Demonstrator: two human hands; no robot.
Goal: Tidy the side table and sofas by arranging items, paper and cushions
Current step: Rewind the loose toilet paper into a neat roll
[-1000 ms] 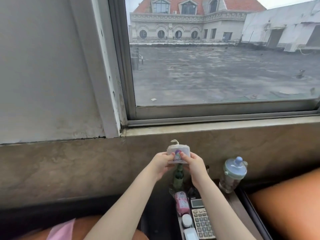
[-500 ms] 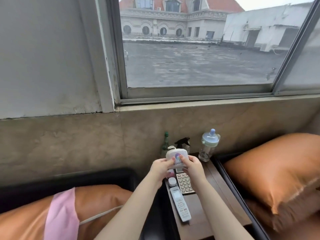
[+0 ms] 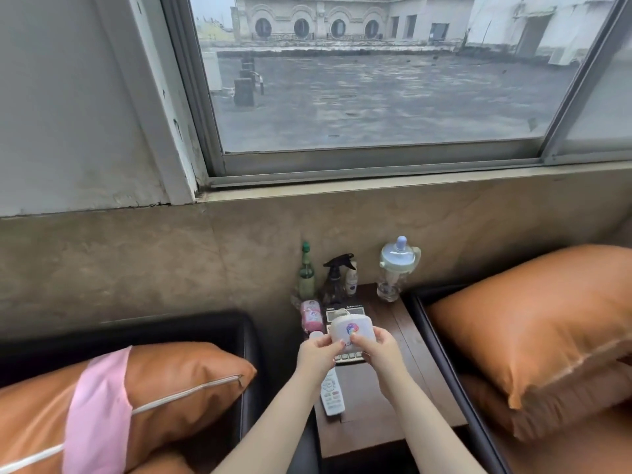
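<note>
A small white box with a colourful logo [image 3: 350, 328] is held over the dark wooden side table [image 3: 400, 398] by both hands. My left hand [image 3: 316, 354] grips its left lower corner and my right hand [image 3: 378, 347] grips its right side. Under the box lies a calculator [image 3: 345, 357], mostly hidden. A white remote [image 3: 331, 393] lies on the table below my left hand. An orange cushion [image 3: 171, 381] with a pink cloth [image 3: 99, 405] across it rests on the left sofa. A larger orange cushion [image 3: 533, 323] lies on the right sofa.
At the table's back stand a green glass bottle [image 3: 306, 273], a black spray bottle [image 3: 337, 278], a small white bottle [image 3: 351, 280] and a baby bottle [image 3: 396, 268]. A pink packet [image 3: 312, 315] lies at the left. Wall and window [image 3: 376, 80] rise behind.
The view has tilted down, so the table and both sofas show more fully. My hands have lowered the white box toward the table; both still hold it.
</note>
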